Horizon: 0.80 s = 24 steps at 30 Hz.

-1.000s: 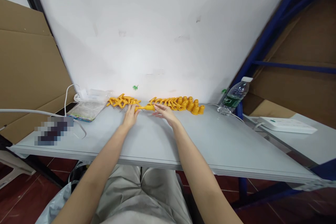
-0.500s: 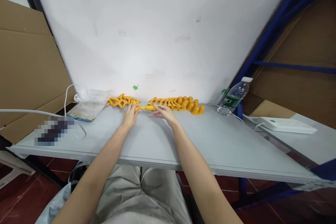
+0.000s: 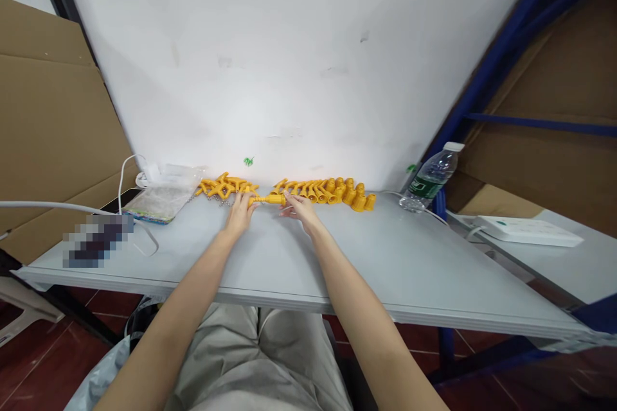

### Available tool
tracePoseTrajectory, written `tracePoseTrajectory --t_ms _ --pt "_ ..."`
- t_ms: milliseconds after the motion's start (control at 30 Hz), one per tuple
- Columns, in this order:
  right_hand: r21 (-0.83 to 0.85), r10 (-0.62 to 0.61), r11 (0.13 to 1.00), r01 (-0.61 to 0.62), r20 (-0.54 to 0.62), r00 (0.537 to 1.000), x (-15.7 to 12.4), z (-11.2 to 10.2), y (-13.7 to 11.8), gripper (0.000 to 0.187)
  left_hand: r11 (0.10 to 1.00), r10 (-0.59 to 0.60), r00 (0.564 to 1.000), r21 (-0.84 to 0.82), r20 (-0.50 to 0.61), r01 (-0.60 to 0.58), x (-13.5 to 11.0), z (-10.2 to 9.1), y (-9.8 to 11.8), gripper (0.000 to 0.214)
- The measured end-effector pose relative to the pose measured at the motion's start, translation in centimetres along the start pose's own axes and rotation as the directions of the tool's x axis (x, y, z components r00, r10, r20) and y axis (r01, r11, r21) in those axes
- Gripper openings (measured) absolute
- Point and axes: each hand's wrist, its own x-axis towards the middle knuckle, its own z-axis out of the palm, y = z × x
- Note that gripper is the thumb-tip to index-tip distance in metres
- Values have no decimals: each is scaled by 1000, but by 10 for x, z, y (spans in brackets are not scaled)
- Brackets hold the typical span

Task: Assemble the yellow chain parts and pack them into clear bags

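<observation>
Between my hands a yellow plastic piece with a ribbed narrow shaft lies level above the table, its right end inside or against a wider yellow sleeve. My left hand is closed around the left end of the piece, which it mostly hides. Thumb and fingers of my right hand pinch the sleeve's right end. Behind my left hand is a pile of yellow branched parts with small metal chains. To the right of the sleeve stand rows of yellow hollow parts, some upright, some leaning.
A white panel rises behind the grey table. A tilted water bottle stands at the right, near a white power strip. On the left lie a clear plastic bag, white cables and a blurred item. Cardboard flanks the table.
My right hand has turned slightly and shifted a little to the left at the sleeve. My left hand and the ribbed piece have stayed nearly still.
</observation>
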Motion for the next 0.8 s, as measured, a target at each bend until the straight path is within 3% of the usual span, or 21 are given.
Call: tracePoseTrajectory --t_ms 233,800 --pt "50 47 998 -45 -47 998 -2 4 -1 37 1000 -1 1000 18 19 1 0 -1 2 23" --pt "119 171 978 -172 17 985 -5 7 -2 30 993 -30 998 114 59 23 -1 -3 5 23"
